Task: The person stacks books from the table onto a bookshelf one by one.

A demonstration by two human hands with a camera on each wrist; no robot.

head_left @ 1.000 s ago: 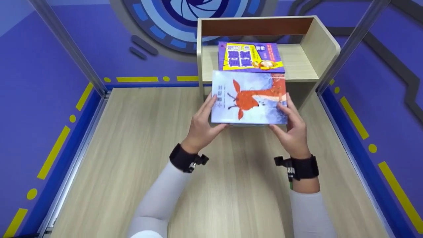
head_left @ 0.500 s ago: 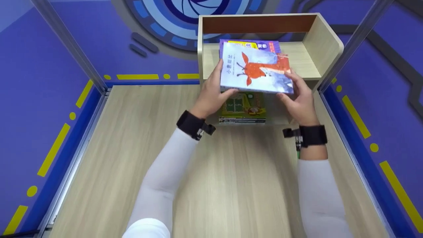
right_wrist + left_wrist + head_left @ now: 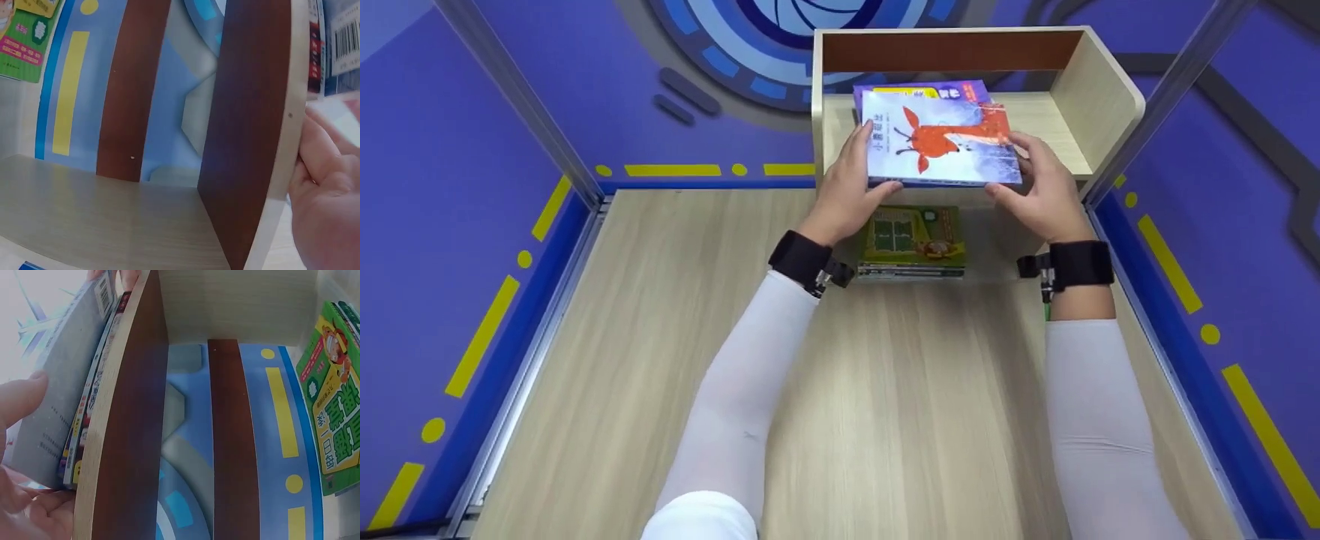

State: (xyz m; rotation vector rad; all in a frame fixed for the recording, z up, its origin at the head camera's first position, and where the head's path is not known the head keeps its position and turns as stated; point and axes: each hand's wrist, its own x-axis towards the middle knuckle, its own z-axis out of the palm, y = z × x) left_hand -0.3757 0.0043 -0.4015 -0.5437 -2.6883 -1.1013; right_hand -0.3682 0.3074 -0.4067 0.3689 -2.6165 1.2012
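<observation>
A picture book (image 3: 945,142) with an orange long-necked animal on its pale blue cover lies flat between both hands, over the upper shelf. My left hand (image 3: 847,180) grips its left side, thumb at the near edge. At the right side my right hand (image 3: 1046,187) holds it likewise. Behind and partly beneath it shows a purple book (image 3: 976,91) on that shelf. The left wrist view has the picture book (image 3: 62,371) close against the spines of other books (image 3: 84,422) at the shelf board's edge. In the right wrist view, fingers curl beside the shelf board (image 3: 284,135).
The small wooden bookshelf (image 3: 1099,97) stands at the back of the table (image 3: 675,337). Its lower level bears a stack of green books (image 3: 913,238). Purple-blue walls (image 3: 465,225) enclose the table's left, right and back.
Both hands have carried the picture book forward and up, from in front of the bookshelf to over its upper shelf. It now covers most of the purple book, and the green stack has come into sight.
</observation>
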